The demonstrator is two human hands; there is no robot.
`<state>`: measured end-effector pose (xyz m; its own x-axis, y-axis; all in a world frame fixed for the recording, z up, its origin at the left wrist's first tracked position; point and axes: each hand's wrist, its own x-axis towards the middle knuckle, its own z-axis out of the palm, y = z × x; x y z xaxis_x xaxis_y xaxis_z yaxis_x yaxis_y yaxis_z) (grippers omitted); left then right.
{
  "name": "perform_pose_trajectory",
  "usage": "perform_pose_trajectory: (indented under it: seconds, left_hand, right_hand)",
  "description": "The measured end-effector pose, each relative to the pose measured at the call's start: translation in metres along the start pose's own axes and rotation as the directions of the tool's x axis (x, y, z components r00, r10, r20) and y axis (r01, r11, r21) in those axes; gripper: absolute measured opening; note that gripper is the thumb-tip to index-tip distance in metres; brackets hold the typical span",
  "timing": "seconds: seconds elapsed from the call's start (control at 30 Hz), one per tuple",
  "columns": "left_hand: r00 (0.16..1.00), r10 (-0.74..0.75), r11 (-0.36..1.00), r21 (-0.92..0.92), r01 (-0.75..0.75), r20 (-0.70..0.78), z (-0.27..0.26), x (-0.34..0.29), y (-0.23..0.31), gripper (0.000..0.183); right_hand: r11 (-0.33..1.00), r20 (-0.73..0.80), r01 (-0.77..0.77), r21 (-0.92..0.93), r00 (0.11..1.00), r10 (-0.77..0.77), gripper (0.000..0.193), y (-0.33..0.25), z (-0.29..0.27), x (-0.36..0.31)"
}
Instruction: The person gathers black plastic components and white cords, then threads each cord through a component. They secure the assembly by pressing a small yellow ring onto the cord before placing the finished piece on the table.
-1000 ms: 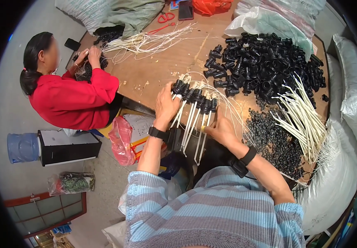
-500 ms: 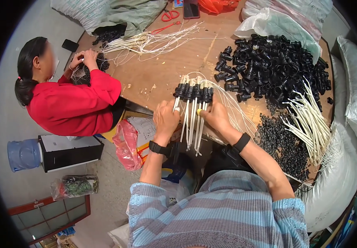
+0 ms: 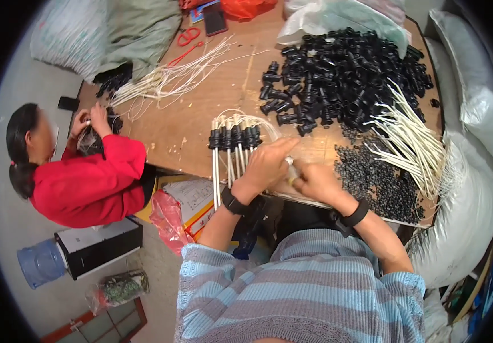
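Observation:
A row of black lamp sockets [image 3: 235, 137] with white sleeved leads lies at the table's near edge, the leads hanging over it. Thin white wires [image 3: 262, 122] loop from the sockets' far ends to my left hand [image 3: 266, 164]. That hand is closed on the wires just right of the row, a white band around one finger. Close beside it, my right hand [image 3: 319, 184] has its fingers curled together. What it pinches is blurred and partly hidden between the hands.
Black sockets [image 3: 338, 80] are heaped at the far right, with small black rings [image 3: 378, 177] and white sleeved leads [image 3: 412, 148] nearer. More white wires [image 3: 166, 80], red scissors [image 3: 188, 36] and a phone [image 3: 215, 20] lie farther back. At left a co-worker in red [image 3: 86, 183] handles small parts.
Both hands have left the sides of the socket row and come together to its right, the left hand onto the wires. The view has shifted, so the table appears farther left.

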<state>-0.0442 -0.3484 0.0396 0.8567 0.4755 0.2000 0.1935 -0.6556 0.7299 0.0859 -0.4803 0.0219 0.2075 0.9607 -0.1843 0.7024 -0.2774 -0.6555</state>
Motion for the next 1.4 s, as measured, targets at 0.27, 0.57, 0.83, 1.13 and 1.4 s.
perform_pose_trajectory:
  seconds: [0.27, 0.57, 0.83, 1.13, 1.4]
  left_hand:
    - [0.930, -0.264, 0.892, 0.431, 0.135, 0.257, -0.011, -0.013, -0.005, 0.035]
    - [0.996, -0.093, 0.940, 0.331, 0.081, 0.019, 0.018, 0.010, 0.036, 0.036]
    - [0.995, -0.094, 0.891, 0.442, 0.102, -0.040, 0.073, 0.048, 0.013, 0.038]
    - [0.995, -0.089, 0.897, 0.431, 0.101, -0.048, 0.085, 0.054, 0.033, 0.021]
    - [0.995, 0.031, 0.941, 0.337, 0.001, -0.092, 0.094, 0.046, 0.049, 0.014]
  right_hand:
    - [0.905, -0.129, 0.247, 0.346, 0.968, -0.215, 0.032, -0.016, -0.096, -0.083]
    - [0.618, -0.942, 0.772, -0.151, 0.077, -0.326, 0.035, -0.011, -0.225, -0.280]
    - [0.885, -0.885, 0.448, -0.128, 0.351, -0.306, 0.076, -0.005, -0.240, -0.336]
    - [0.929, -0.964, 0.363, -0.077, 0.212, -0.163, 0.069, 0.032, -0.258, -0.317]
    - [0.936, -0.979, 0.345, -0.073, 0.152, -0.133, 0.064, 0.036, -0.257, -0.321]
